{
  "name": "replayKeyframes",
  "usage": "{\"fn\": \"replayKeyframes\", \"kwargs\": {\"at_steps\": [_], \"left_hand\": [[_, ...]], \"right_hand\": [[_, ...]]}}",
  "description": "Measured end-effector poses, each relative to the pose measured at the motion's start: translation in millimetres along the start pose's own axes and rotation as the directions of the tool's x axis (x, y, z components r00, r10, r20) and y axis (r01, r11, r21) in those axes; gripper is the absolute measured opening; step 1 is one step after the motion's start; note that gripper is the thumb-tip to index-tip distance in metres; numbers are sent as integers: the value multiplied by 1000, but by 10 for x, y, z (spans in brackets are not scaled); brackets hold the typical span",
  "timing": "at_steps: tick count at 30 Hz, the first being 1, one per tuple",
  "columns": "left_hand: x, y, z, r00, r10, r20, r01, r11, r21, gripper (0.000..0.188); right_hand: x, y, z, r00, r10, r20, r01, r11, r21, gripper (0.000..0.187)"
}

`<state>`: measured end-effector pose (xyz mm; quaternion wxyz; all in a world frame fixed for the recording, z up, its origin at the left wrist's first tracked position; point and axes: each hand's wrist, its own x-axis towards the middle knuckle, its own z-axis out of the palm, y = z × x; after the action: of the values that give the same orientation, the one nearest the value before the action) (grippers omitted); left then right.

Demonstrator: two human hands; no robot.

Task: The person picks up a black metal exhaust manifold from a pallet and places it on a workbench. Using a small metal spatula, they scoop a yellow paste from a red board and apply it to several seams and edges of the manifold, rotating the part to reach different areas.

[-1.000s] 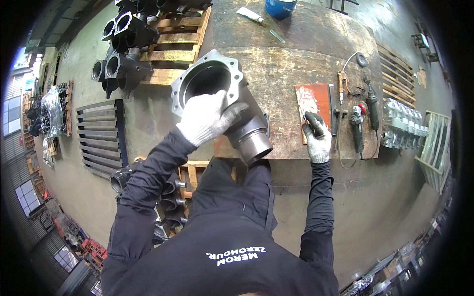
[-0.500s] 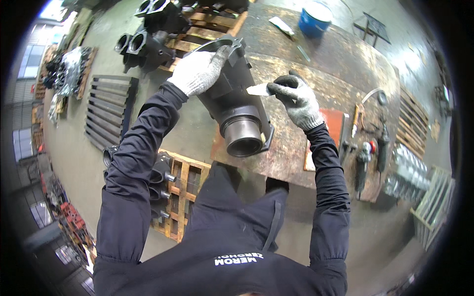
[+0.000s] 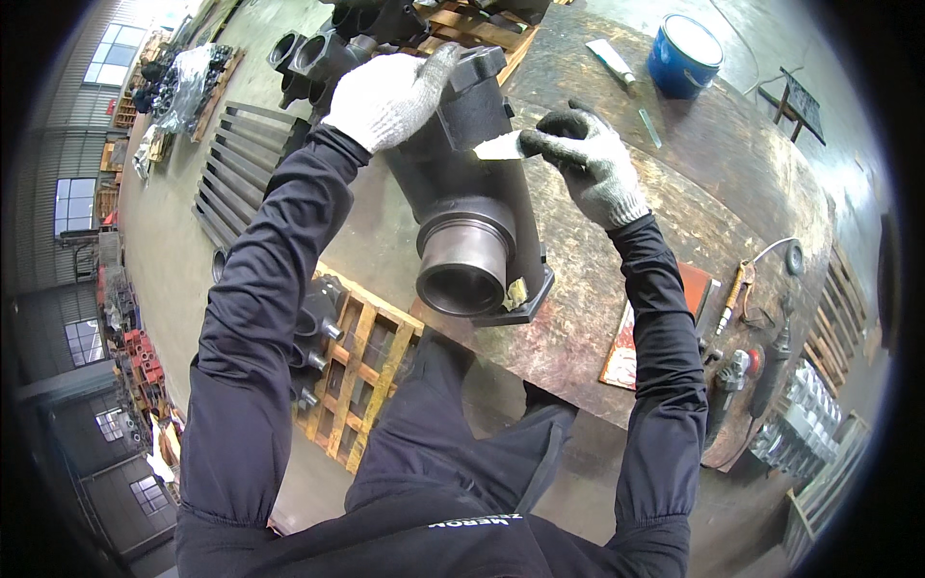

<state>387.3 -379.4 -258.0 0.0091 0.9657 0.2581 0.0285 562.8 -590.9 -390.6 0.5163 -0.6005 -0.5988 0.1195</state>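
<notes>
A dark metal casting [image 3: 453, 183], tube-shaped with a round machined mouth [image 3: 464, 265] facing me, rests on the near left of the workbench [image 3: 568, 250]. My left hand [image 3: 390, 101], in a pale knit glove, is closed over the casting's upper end; some of its fingers are hidden behind the rim. Between the thumb and fingers of my right hand [image 3: 593, 159], gloved with dark fingertips, is a pale flat spreader [image 3: 499, 147]. Its tip lies against or just over the casting's side; I cannot tell which. Yellowish material [image 3: 517, 293] shows at the casting's lower flange.
A blue tin [image 3: 685, 58], a white tube [image 3: 611, 61] and a thin greenish stick [image 3: 650, 128] lie farther back. At right are an angle grinder [image 3: 729, 380], a blow gun [image 3: 734, 297] and a reddish board [image 3: 621, 352]. Wooden pallets [image 3: 358, 361] with more castings stand left.
My view has shifted, so the bench and tools appear farther right and lower. My left hand keeps its hold on the casting, and the spreader's tip has moved slightly along its side.
</notes>
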Motion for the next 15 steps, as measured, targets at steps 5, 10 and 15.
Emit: {"fn": "replayKeyframes", "kwargs": {"at_steps": [5,10,15], "left_hand": [[107,-51,96,997,5,-82,-3,1000,25,70],[-6,27,30,977,114,-183,-112,993,24,44],[-352,300,-175,952,221,-211,-243,966,-85,43]], "right_hand": [[47,73,81,995,-96,-38,92,990,-106,49],[-254,-36,-71,963,102,-251,-85,994,75,37],[-812,-245,-308,938,46,-342,-89,990,-111,35]]}}
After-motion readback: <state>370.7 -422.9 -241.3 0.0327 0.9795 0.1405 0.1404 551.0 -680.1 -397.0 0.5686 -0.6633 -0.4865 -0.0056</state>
